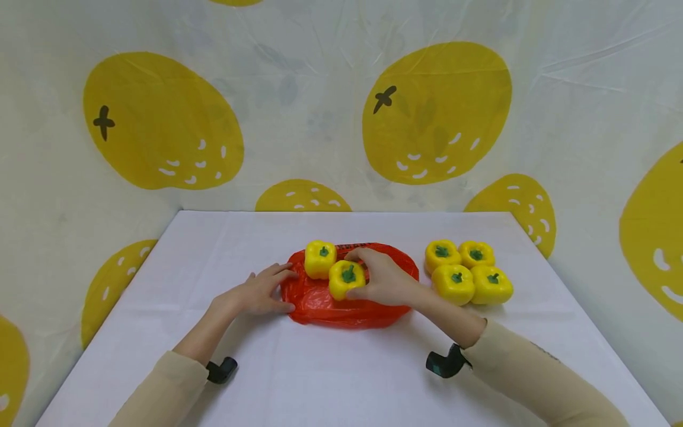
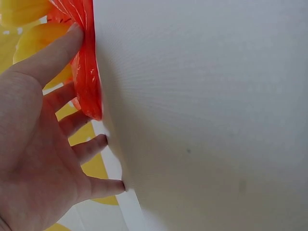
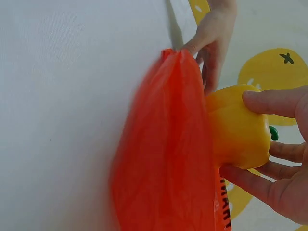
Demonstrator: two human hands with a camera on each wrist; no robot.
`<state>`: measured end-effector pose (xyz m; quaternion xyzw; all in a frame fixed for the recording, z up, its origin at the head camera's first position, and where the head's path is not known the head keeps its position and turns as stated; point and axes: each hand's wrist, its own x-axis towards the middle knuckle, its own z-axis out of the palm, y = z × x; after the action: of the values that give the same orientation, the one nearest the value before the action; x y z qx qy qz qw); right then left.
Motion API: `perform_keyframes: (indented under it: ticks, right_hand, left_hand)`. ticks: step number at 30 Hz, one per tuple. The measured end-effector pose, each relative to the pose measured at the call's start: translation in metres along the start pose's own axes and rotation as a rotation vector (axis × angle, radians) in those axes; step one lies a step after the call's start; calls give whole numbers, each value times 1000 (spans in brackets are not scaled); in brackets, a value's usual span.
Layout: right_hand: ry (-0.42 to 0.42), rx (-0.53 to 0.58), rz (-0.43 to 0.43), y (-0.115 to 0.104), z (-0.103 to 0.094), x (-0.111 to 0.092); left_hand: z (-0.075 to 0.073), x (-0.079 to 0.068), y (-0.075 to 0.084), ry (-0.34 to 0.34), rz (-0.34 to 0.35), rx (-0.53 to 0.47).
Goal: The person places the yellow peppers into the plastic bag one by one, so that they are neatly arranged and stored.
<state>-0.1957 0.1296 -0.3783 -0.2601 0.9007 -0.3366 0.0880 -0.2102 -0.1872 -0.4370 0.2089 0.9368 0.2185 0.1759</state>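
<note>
A red plastic bag (image 1: pixel 363 317) lies flat on the white table, with dark lettering along its far edge. On its left part sits a yellow bell pepper (image 1: pixel 317 261) with a green stem. My right hand (image 1: pixel 388 280) grips a second yellow bell pepper (image 1: pixel 341 284) just in front of it, over the bag; in the right wrist view thumb and fingers hold this pepper (image 3: pixel 238 130) from opposite sides. At the bag's left end my left hand (image 1: pixel 262 292) touches the plastic with spread, fairly straight fingers. In the left wrist view its thumb rests against the red bag (image 2: pixel 87 77).
Several more yellow bell peppers (image 1: pixel 453 284) stand grouped on the white table (image 1: pixel 299 379), right of the bag. Behind the table hangs a pale curtain (image 1: pixel 304 107) printed with large yellow fruit. A dark camera mount (image 1: pixel 445 363) sticks out from the right wrist.
</note>
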Motion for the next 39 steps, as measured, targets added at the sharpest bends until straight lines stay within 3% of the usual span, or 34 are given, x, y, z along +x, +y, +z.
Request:
perform_keyframes:
  ticks: [30, 39]
  right_hand:
    - [-9, 41, -24, -11, 45, 20]
    - [15, -9, -1, -15, 54, 24]
  left_hand:
    - [2, 2, -3, 3, 13, 23]
    - [0, 1, -2, 4, 15, 22]
